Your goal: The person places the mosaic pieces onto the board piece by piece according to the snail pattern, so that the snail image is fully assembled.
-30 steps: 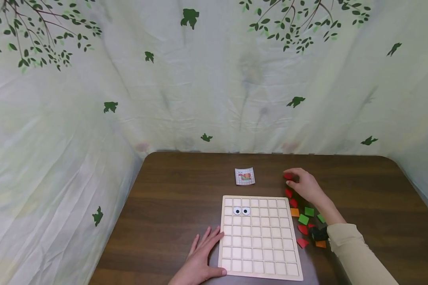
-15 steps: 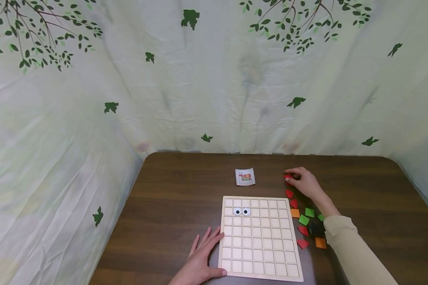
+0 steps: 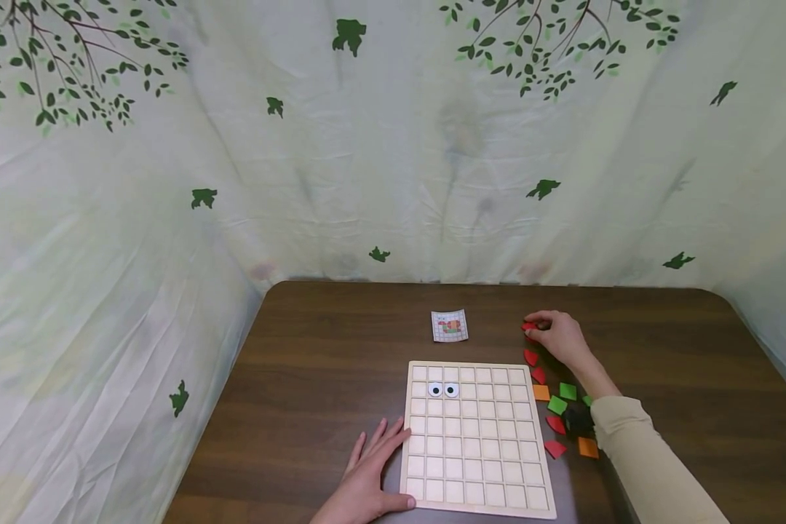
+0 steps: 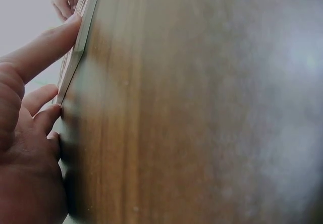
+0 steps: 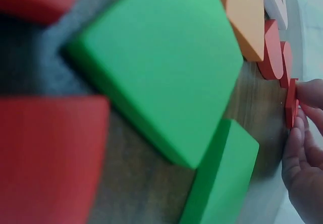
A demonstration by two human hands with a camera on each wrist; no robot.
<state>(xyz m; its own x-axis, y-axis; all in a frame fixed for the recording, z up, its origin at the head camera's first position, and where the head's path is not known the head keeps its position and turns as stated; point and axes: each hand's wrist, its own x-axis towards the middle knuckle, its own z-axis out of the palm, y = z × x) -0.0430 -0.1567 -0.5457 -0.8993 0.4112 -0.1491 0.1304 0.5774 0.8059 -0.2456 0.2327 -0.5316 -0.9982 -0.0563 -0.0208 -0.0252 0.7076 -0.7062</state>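
Note:
My right hand pinches a red wooden block between thumb and fingers at the far end of the loose pieces. In the right wrist view, thumb and fingertips meet around this red block. My left hand rests along the left side of a pale wooden grid board, fingers spread and thumb at the near corner. Two square tiles with eyes, a left eye tile and a right eye tile, sit side by side in the board's second row.
Right of the board lie several loose blocks, among them a green square, an orange square and a red curved piece. The right forearm partly hides this pile. A small printed picture card lies beyond the board.
My right fingertips have closed in on the far red block, and the right sleeve has shifted slightly left and away from me. My left hand and the board stay put.

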